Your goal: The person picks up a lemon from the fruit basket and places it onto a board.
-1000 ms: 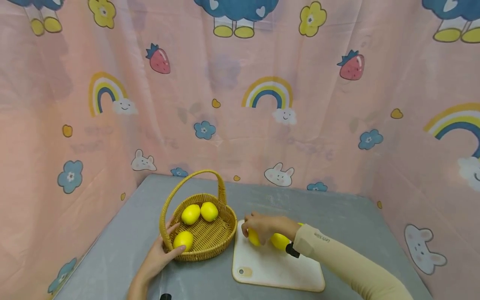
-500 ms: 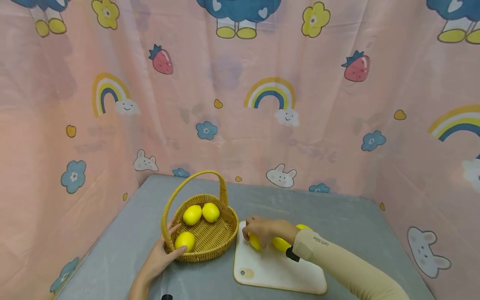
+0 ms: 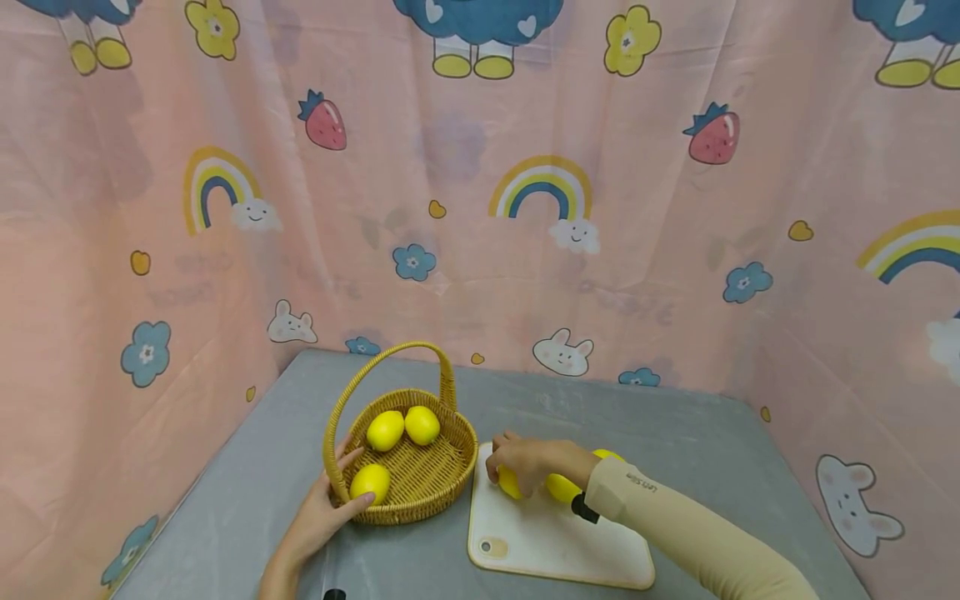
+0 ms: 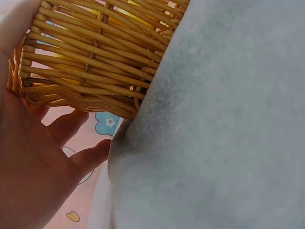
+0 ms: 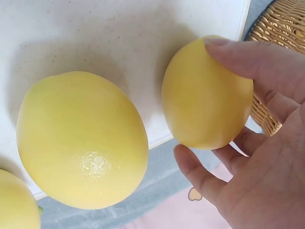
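A round wicker basket point(image 3: 420, 508) with a tall arched handle holds three yellow lemons. My left hand point(image 3: 313, 515) grips its near left side, thumb over the rim beside the front lemon point(image 3: 371, 482). In the left wrist view, fingers point(image 4: 93, 156) spread beyond the woven wall. Over the white cutting board point(image 3: 555, 550), my right hand point(image 3: 525, 461) holds a lemon point(image 5: 202, 95) between thumb and fingers. Beside it a second lemon point(image 5: 83, 140) lies on the board, and a third lemon point(image 5: 16, 202) shows at the lower left corner of the right wrist view.
The board stands just right of the basket, their edges close together. A grey cloth point(image 3: 600, 417) covers the table. Behind and at both sides hangs a pink printed curtain point(image 3: 465, 292). The right forearm, in a beige sleeve point(image 3: 697, 529), crosses over the board's right side.
The head view has shifted very slightly. Both hands, the basket and the lemons keep their places relative to one another.
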Available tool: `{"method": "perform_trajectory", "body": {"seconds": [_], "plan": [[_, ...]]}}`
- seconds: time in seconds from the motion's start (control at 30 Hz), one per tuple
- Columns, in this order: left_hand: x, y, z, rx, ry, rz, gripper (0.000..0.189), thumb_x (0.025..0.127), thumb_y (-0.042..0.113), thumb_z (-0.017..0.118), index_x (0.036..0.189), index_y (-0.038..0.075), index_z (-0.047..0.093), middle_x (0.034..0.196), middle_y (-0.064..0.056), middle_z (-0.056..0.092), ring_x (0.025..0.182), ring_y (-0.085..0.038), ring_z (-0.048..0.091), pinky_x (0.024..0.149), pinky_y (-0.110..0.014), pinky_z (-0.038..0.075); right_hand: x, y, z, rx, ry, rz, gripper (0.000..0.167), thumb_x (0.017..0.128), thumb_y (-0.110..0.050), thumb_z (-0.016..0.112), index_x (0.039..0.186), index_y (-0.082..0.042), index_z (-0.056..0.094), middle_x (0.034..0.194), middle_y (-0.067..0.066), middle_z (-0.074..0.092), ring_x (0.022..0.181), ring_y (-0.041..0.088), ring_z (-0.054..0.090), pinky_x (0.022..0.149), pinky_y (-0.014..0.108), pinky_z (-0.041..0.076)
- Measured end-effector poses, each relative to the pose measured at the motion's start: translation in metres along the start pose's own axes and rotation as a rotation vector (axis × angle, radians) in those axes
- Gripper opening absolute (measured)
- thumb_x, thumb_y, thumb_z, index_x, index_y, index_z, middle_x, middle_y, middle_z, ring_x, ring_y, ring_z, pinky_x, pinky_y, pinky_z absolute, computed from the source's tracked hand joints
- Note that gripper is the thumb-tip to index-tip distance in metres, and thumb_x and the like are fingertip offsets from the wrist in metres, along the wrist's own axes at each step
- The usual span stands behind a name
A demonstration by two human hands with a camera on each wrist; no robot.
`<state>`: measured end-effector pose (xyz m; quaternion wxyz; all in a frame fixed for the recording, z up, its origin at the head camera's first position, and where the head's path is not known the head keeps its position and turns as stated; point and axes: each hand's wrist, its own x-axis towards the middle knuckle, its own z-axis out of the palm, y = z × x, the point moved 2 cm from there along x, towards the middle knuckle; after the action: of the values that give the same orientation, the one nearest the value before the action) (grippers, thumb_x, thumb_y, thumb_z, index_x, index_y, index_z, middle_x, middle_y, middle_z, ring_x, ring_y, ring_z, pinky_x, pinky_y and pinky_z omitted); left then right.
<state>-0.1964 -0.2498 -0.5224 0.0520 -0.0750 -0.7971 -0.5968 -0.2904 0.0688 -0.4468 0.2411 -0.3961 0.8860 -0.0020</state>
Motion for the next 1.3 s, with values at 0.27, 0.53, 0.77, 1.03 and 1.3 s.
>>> {"method": "perform_trajectory", "body": {"seconds": [0.27,0.53,0.77,1.03,1.3], "plan": [[0.000,-0.001,0.000,-0.005,0.000,0.017,0.071,0.090,0.016,0.075,0.151,0.007,0.041,0.166,-0.009,0.011,0.149,-0.042,0.005,0.110,-0.070,0.016,-0.001,-0.002,-0.001,0.042,-0.003,0.009,0.044,0.073,0.006,0.083,0.109,-0.018,0.072,0.106,-0.003,0.048,0.095,0.012,0.037,0.078,0.024,0.040],[0.001,-0.002,0.000,-0.004,0.001,0.023,0.071,0.090,0.015,0.075,0.151,0.007,0.041,0.166,-0.009,0.011,0.149,-0.043,0.005,0.110,-0.071,0.014,-0.001,0.000,-0.001,0.049,0.001,0.017,0.052,0.073,0.003,0.083,0.119,-0.019,0.071,0.114,-0.001,0.050,0.100,0.014,0.038,0.082,0.026,0.040],[0.000,-0.002,0.000,-0.002,0.003,0.023,0.071,0.090,0.015,0.075,0.151,0.007,0.042,0.166,-0.008,0.012,0.149,-0.042,0.005,0.109,-0.072,0.013,-0.001,0.001,-0.002,0.057,0.008,0.023,0.055,0.074,-0.003,0.084,0.124,-0.018,0.069,0.121,0.001,0.051,0.106,0.016,0.042,0.089,0.029,0.042],[-0.001,-0.001,0.000,0.012,0.007,0.008,0.071,0.089,0.018,0.076,0.151,0.010,0.042,0.167,-0.007,0.012,0.149,-0.043,0.006,0.109,-0.073,0.013,0.000,0.004,-0.010,0.094,0.043,-0.013,0.054,0.075,-0.006,0.083,0.126,-0.013,0.067,0.123,0.005,0.052,0.111,0.021,0.046,0.095,0.034,0.044],[0.000,0.000,0.001,0.016,0.007,-0.005,0.071,0.090,0.020,0.076,0.151,0.011,0.042,0.166,-0.007,0.013,0.149,-0.043,0.005,0.109,-0.074,0.010,0.008,-0.011,-0.044,0.013,0.122,-0.039,0.031,0.083,-0.009,0.080,0.112,-0.008,0.072,0.114,0.007,0.058,0.104,0.021,0.056,0.090,0.036,0.050]]}}
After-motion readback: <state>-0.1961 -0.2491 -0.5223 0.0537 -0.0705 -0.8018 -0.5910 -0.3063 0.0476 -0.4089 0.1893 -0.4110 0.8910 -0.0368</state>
